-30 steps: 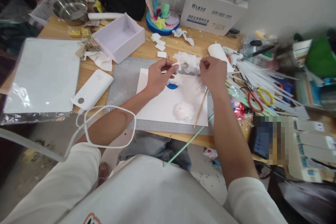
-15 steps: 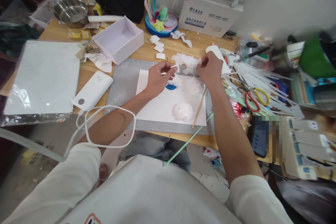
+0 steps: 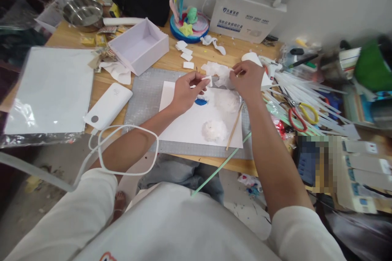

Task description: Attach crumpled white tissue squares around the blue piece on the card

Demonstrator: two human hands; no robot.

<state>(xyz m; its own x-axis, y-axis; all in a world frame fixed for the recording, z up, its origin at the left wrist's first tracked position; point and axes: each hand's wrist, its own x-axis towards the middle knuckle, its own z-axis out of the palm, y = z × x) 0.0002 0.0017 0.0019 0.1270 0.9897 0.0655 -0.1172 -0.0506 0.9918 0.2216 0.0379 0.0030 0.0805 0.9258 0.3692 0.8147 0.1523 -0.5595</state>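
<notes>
Between the thumb and fingers of my left hand [image 3: 189,90] is a small white piece [image 3: 208,81], held above a white sheet of paper [image 3: 180,124]. My right hand [image 3: 248,79] has its fingers pinched together at the edge of a crumpled white tissue [image 3: 219,69]; whether it grips the tissue I cannot make out. Under my left fingers lies a blue patch [image 3: 201,101] with white fluff at its edge. Fluffy white mounds [image 3: 214,130] sit on the paper. A thin wooden stick [image 3: 234,126] lies along the paper's right side.
A grey cutting mat [image 3: 139,98] lies beneath the paper. A white power bank [image 3: 108,105] with a looped cable is at left, behind it an open white box [image 3: 139,49]. Scissors [image 3: 301,115] and white strips [image 3: 324,94] lie at right. Small white squares [image 3: 188,65] lie behind the mat.
My left hand still holds the white piece, which now shows a little more beyond the fingertips. My right hand has shifted slightly, staying near the tissue. The whole view has moved a little.
</notes>
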